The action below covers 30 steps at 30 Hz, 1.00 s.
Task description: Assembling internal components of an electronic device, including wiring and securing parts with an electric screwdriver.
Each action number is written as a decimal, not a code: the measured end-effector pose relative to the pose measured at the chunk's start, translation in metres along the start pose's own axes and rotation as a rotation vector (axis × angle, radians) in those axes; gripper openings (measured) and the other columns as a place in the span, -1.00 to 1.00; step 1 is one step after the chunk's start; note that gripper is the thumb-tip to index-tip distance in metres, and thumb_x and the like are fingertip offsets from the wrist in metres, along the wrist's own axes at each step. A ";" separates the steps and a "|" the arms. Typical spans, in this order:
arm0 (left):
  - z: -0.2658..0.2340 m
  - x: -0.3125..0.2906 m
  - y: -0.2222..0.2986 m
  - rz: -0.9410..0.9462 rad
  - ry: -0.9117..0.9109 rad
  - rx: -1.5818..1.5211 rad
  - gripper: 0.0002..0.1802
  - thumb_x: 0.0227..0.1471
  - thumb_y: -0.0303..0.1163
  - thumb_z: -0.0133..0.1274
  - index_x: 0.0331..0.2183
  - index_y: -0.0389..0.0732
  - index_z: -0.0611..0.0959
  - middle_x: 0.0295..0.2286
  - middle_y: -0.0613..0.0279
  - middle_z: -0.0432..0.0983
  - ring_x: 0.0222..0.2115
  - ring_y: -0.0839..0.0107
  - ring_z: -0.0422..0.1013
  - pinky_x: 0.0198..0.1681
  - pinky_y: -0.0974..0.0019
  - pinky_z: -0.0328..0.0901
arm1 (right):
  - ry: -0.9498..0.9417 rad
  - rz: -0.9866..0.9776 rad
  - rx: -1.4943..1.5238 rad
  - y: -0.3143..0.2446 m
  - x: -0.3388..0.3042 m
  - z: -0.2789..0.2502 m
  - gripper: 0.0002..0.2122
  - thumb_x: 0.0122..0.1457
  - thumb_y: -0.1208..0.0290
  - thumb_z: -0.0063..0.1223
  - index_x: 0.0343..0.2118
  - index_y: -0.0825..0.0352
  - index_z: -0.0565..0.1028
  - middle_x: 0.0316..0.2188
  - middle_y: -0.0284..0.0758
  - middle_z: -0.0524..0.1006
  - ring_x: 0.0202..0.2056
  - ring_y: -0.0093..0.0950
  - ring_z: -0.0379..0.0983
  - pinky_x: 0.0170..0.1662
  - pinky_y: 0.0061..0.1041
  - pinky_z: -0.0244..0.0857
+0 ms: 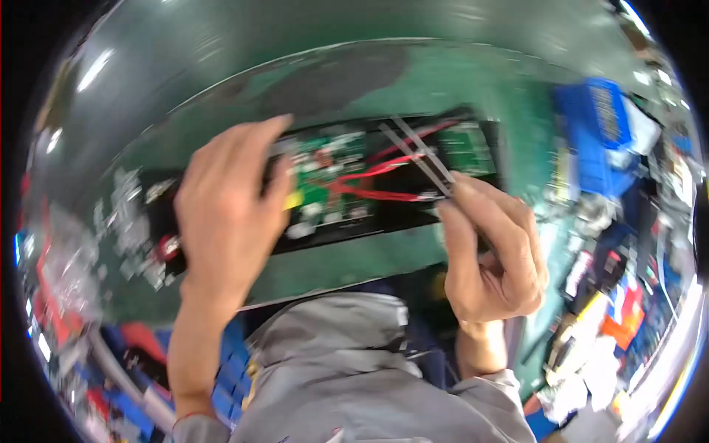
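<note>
My left hand [233, 199] is over the left part of a long black panel [399, 214], thumb and fingers apart, with nothing visible in its grasp. Just right of its thumb sits a green circuit board [325, 173] carrying small parts. Red wires [380, 194] run from this board toward the right. My right hand [495, 244] is closed at the panel's front right, its thumb and forefinger pinching thin pale strips [417, 151]. These slant up and to the left across the wires. Blur hides whether they are joined. A smaller green board [465, 150] lies at the panel's right end.
Small clear pieces [125, 214] and a clear plastic bag [70, 273] lie on the green bench at left. A round red part [170, 247] is beside my left wrist. Blue bins [594, 136] stand at far right, with mixed clutter [605, 317] nearer.
</note>
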<state>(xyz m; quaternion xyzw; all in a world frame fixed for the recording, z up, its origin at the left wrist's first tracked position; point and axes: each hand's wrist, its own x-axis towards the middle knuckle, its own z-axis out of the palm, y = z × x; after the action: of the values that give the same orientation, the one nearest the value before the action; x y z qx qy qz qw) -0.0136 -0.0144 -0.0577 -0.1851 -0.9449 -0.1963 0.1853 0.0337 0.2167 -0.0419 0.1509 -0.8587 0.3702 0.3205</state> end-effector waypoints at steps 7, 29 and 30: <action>-0.005 -0.005 0.000 -0.087 -0.032 -0.007 -0.63 0.02 -0.57 0.20 -0.07 -0.24 0.64 -0.19 0.08 0.58 -0.16 0.06 0.49 -0.04 0.10 0.37 | -0.013 0.410 -0.388 0.082 -0.019 -0.078 -0.79 0.18 0.53 0.24 -0.12 0.40 0.65 -0.15 -0.21 0.66 -0.05 -0.40 0.56 0.07 -0.41 0.35; -0.001 0.001 -0.003 0.047 0.030 -0.040 -0.63 -0.05 -0.53 0.24 -0.12 -0.22 0.63 -0.26 0.15 0.58 -0.20 0.19 0.49 0.14 0.07 0.30 | 0.220 0.440 -0.903 0.119 -0.117 -0.242 -0.85 0.27 0.48 0.16 -0.18 0.43 0.64 -0.28 -0.17 0.64 -0.26 -0.34 0.58 -0.17 -0.35 0.44; -0.002 0.002 -0.001 0.048 0.023 -0.024 -0.64 -0.05 -0.54 0.24 -0.13 -0.22 0.63 -0.27 0.17 0.58 -0.21 0.21 0.50 0.15 0.06 0.29 | 0.312 0.445 -0.778 0.098 -0.096 -0.213 -0.86 0.26 0.58 0.15 -0.17 0.49 0.63 -0.28 -0.19 0.63 -0.26 -0.41 0.56 -0.20 -0.42 0.44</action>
<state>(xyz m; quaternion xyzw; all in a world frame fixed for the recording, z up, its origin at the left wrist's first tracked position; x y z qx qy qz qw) -0.0149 -0.0162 -0.0556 -0.2078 -0.9355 -0.2053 0.1987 0.1509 0.4412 -0.0475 -0.2255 -0.8867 0.0989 0.3914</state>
